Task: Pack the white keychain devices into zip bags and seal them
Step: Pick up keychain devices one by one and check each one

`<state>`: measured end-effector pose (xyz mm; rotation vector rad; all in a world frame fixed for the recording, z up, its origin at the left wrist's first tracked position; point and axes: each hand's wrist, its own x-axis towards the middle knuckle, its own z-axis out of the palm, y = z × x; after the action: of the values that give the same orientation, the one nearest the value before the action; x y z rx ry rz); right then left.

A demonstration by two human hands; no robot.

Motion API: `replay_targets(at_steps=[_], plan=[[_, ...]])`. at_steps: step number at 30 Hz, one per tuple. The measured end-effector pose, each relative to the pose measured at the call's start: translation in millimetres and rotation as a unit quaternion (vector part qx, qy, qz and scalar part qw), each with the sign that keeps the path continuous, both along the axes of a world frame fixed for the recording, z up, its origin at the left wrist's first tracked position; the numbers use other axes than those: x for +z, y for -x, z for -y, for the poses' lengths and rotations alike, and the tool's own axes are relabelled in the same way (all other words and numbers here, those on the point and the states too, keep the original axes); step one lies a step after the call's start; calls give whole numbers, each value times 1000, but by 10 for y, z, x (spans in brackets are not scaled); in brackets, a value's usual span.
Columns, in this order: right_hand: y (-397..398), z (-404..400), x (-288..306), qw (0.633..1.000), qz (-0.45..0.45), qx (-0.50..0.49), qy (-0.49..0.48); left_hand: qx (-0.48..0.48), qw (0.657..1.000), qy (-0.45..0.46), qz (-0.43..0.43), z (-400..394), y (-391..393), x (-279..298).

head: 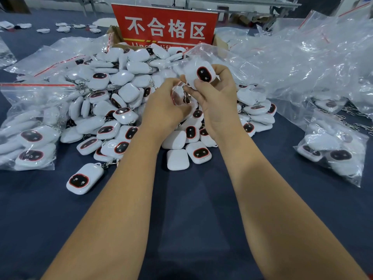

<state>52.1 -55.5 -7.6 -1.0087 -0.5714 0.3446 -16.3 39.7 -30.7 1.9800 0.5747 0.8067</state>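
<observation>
Head view: a red sign (pixel 164 25) reads "不合格区" behind the device pile (pixel 113 102) on dark blue cloth (pixel 191 209). The right hand (pixel 216 98) grips one white device (pixel 199 74), seemingly inside a zip bag (pixel 203 55); the left hand (pixel 163 110) pinches the bag's mouth.

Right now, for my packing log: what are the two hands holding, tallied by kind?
Keychain device, gripped by the right hand: 1
Zip bag, pinched by the left hand: 1
Total: 2
</observation>
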Motion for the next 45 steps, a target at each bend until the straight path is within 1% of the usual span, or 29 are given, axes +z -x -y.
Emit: replay_targets(at_steps=[3,5,7,10,12,14,15,16,18,21,24,28,31,34,36,42,43,45], plan=[[-6,-11,-23,991,93,-67,70,4,1000,-8,12,3,4,9],[-20,-12,-37,980,143,-96,99,8,999,18,43,-2,6,27],[-8,-11,-48,974,170,-100,113,10,996,43,73,3,14,49],[2,-20,-65,968,192,-97,127,-11,994,60,93,32,17,57],[0,-34,-82,948,236,-131,171,-12,993,59,100,30,13,54],[-14,-43,-99,909,296,-187,226,8,990,85,110,-3,15,64],[-30,-40,-108,896,309,-203,245,20,988,100,120,-25,18,68],[-45,-35,-119,893,308,-205,255,30,984,112,133,-42,18,76],[-60,-29,-131,902,290,-178,265,42,978,126,162,-58,23,89],[-54,-21,-161,912,271,-131,278,45,973,117,194,-54,29,98],[-52,-11,-168,901,287,-148,288,45,974,98,198,-44,29,93],[-72,-15,-148,904,266,-192,273,46,975,91,197,-43,34,93],[-89,-11,-148,893,266,-223,288,22,974,72,211,-23,54,104],[-100,-4,-156,889,260,-235,296,-19,974,54,221,8,68,127],[-108,6,-156,880,261,-248,311,-39,973,53,221,22,61,130],[-150,34,-164,862,259,-244,361,-50,975,54,211,38,39,113],[-141,33,-161,866,257,-232,362,-53,974,57,211,44,40,112],[-100,18,-150,888,245,-193,337,-60,972,74,216,58,50,117]])
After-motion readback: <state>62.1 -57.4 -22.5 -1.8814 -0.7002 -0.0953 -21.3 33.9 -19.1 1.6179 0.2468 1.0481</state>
